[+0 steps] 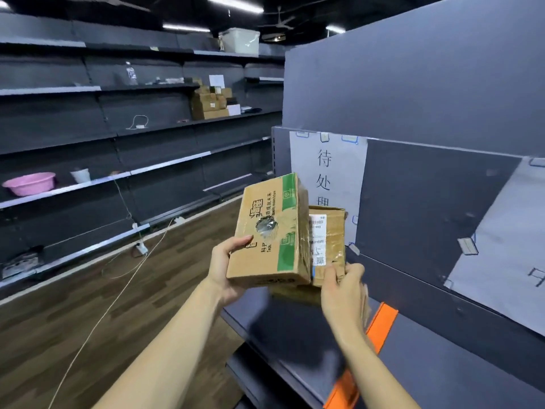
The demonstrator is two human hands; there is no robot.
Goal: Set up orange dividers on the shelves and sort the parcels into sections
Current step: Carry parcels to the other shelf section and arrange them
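Left hand [228, 268] curled round the lower corner of the green-striped box [269, 231], held tilted above the shelf [295, 329]. Right hand [343, 286] gripping the labelled box [327, 246] just behind it. Orange divider [382, 324] lying on the shelf, beside the right wrist.

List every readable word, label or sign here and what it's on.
"待处理": paper sign on the shelf back, third character half hidden.
"Quality makes future", partly legible: green-striped box.
Shipping label on the second box: too small to read.
Right paper sheet: character cut off.
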